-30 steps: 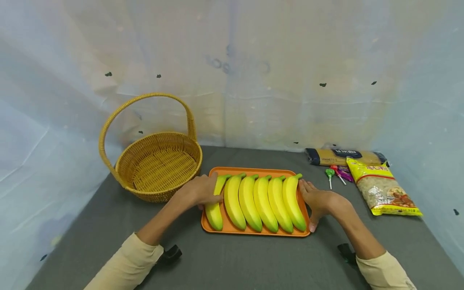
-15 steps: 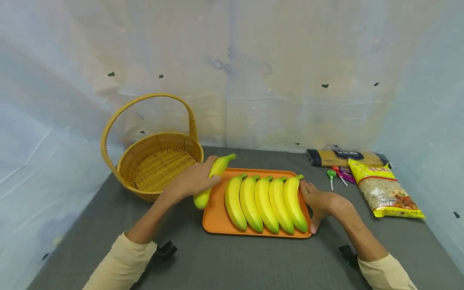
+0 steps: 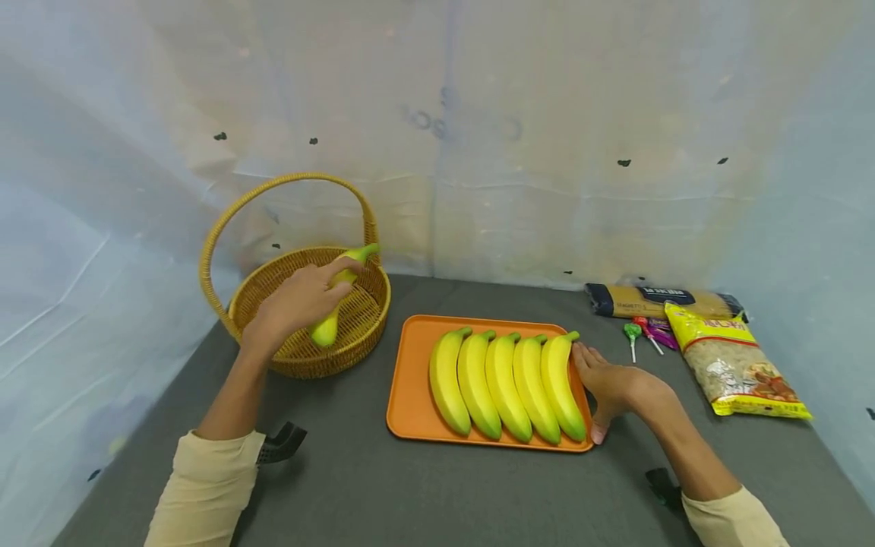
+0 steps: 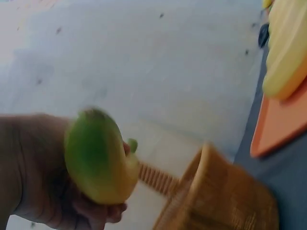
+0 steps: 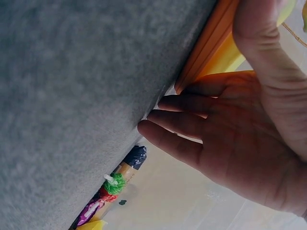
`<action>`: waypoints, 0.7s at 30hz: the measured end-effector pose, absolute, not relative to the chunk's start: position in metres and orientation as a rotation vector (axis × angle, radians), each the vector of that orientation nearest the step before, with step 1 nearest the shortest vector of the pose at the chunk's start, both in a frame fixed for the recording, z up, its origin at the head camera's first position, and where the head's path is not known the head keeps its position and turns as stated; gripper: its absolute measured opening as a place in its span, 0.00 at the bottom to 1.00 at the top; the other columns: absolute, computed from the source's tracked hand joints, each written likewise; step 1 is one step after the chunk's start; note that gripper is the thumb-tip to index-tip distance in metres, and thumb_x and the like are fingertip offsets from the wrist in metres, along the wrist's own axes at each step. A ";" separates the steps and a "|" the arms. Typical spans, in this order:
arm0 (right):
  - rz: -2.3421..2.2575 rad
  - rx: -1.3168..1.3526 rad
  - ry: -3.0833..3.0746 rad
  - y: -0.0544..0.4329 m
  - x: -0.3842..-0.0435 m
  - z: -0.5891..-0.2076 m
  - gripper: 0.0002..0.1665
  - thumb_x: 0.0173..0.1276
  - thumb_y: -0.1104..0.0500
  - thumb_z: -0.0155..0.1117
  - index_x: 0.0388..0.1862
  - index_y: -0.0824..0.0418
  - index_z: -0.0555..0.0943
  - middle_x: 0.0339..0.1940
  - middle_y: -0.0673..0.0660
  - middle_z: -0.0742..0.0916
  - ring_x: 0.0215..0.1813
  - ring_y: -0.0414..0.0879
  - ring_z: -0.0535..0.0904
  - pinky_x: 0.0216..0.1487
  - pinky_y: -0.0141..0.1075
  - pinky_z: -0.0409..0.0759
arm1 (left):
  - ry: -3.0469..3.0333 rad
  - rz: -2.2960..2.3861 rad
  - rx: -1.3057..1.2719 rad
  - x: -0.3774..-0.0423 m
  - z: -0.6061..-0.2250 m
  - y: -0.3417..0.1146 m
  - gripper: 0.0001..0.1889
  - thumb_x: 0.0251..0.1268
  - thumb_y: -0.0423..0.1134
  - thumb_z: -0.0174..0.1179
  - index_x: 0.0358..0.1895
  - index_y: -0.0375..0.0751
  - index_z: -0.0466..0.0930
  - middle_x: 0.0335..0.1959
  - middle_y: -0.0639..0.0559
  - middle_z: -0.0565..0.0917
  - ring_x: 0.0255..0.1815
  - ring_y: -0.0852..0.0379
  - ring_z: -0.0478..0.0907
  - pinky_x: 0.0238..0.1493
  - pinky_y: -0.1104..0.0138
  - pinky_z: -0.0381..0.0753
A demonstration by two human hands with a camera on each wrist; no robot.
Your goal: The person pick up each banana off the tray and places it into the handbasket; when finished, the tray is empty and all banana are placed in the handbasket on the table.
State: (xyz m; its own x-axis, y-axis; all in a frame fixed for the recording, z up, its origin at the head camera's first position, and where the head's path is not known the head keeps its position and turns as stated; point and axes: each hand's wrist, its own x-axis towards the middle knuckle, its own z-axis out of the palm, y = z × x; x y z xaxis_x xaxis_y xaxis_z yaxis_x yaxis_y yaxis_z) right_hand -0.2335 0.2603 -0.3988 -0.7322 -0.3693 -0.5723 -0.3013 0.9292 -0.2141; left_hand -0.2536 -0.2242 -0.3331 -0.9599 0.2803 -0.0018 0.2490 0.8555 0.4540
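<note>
Five bananas [image 3: 504, 386] lie side by side on an orange tray [image 3: 413, 380], grouped toward its right side, stem ends pointing away from the person, near tips greenish. A sixth, the held banana [image 3: 324, 330], is in the left hand [image 3: 301, 300]: fingers and thumb curled round its middle, stem end up and to the right, greenish tip toward the person. It is positioned over the wicker basket [image 3: 321, 366], left of the tray; contact between fruit and basket cannot be determined. Right hand [image 3: 611, 387] at the tray's right edge: fingers extended, slightly spread, thumb apart from them at the near corner, nothing gripped. Surface: grey table [image 3: 410, 494]. To the right, beyond the right hand: a spaghetti pack [image 3: 629, 301] with dark ends, lying crosswise at the back; a green lollipop [image 3: 632, 331] and a red lollipop [image 3: 641, 323] in front of it; a purple wrapper [image 3: 663, 335] just beside the red one; a yellow-ended bag [image 3: 741, 363] lying aslant nearby. Pale sheeting [image 3: 513, 175], dark-flecked, rises behind. The left wrist view is blurred.
</note>
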 end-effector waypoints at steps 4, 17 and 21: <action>-0.144 -0.475 2.440 0.260 -0.233 -0.397 0.90 0.39 0.44 0.90 0.84 0.78 0.38 0.85 0.79 0.43 0.85 0.77 0.39 0.81 0.71 0.47 | 3.090 0.613 0.382 -0.261 -0.342 -0.250 0.21 0.87 0.43 0.39 0.57 0.39 0.83 0.19 0.49 0.73 0.17 0.59 0.56 0.24 0.66 0.63; -0.150 -0.492 2.432 0.262 -0.234 -0.398 0.91 0.38 0.42 0.89 0.83 0.78 0.38 0.85 0.80 0.43 0.85 0.77 0.39 0.81 0.71 0.47 | 3.159 0.384 -0.179 -0.271 -0.372 -0.284 0.38 0.82 0.29 0.45 0.86 0.60 0.46 0.61 0.07 0.63 0.51 0.15 0.71 0.31 0.40 0.77; -0.157 -0.500 2.436 0.260 -0.233 -0.397 0.91 0.38 0.43 0.89 0.83 0.78 0.38 0.84 0.80 0.43 0.85 0.77 0.40 0.81 0.71 0.47 | 3.227 0.340 -0.256 -0.276 -0.387 -0.285 0.44 0.81 0.31 0.50 0.87 0.67 0.36 0.54 0.10 0.68 0.39 0.21 0.75 0.27 0.43 0.77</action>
State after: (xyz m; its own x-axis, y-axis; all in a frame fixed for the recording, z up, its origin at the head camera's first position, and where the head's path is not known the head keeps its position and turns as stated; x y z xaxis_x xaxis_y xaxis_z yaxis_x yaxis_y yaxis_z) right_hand -0.2327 0.2604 -0.3968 -0.7237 -0.3903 -0.5692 -0.3142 0.9206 -0.2319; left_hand -0.2760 -0.2847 -0.3872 -0.9813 -0.1670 0.0957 -0.1434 0.9660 0.2153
